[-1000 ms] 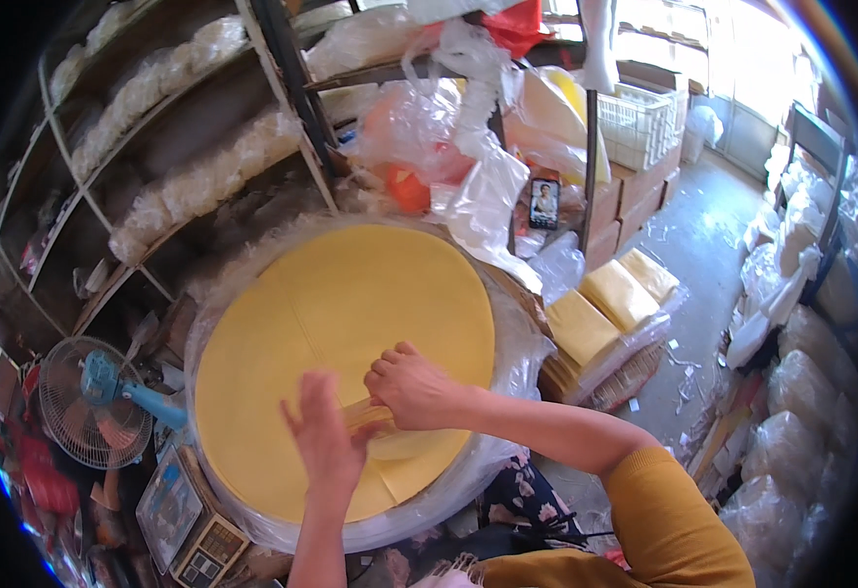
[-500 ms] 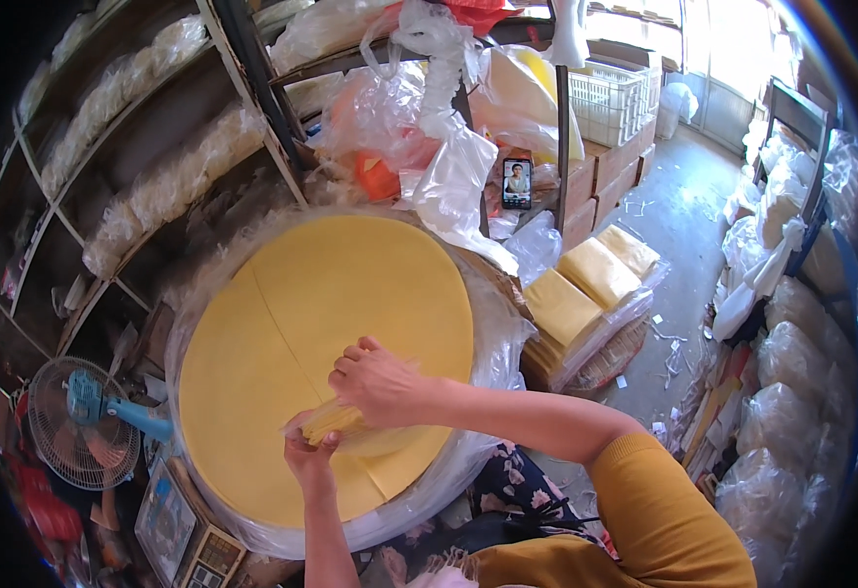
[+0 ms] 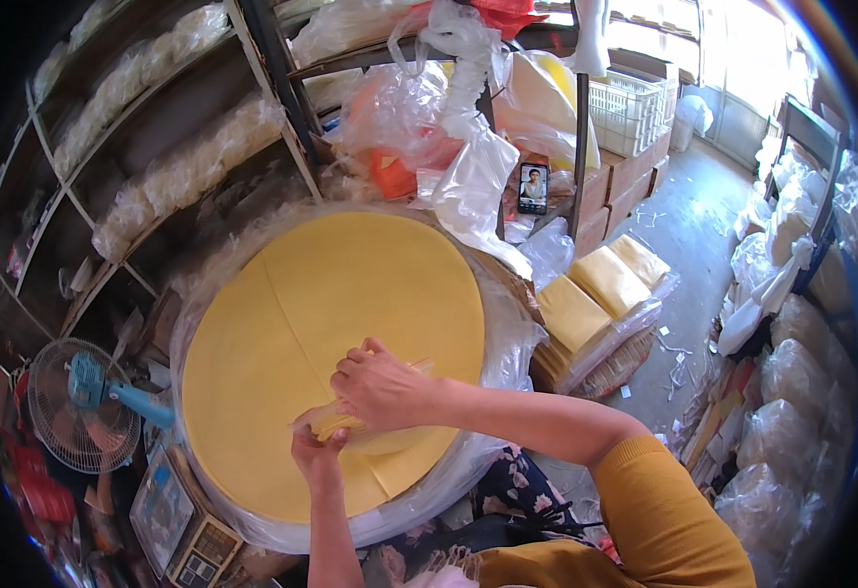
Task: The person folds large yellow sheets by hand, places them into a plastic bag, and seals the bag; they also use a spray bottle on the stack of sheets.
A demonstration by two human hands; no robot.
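A clear plastic bag with a yellow bundle inside (image 3: 331,422) is held low over the near half of a large round yellow tabletop (image 3: 350,284). My left hand (image 3: 318,453) grips the bag's left end, thumb on the near side. From the right, my right hand (image 3: 378,390) reaches across on top of the bag, its fingers curled and closed on it. My right palm hides part of the bundle, so I cannot tell exactly what it is. A seam line crosses the yellow surface beyond my hands.
Crumpled clear plastic (image 3: 512,367) wraps the table's edge. A fan (image 3: 86,404) stands at left, below shelves of bagged goods (image 3: 189,176). Stacked yellow packets (image 3: 574,314) sit at right. A phone (image 3: 533,188) and plastic bags (image 3: 478,181) are behind the table. Paper scraps litter the floor (image 3: 688,211).
The surroundings have shifted slightly to the right in view. Both hands keep nearly the same hold on the bag, with only small finger and wrist movement.
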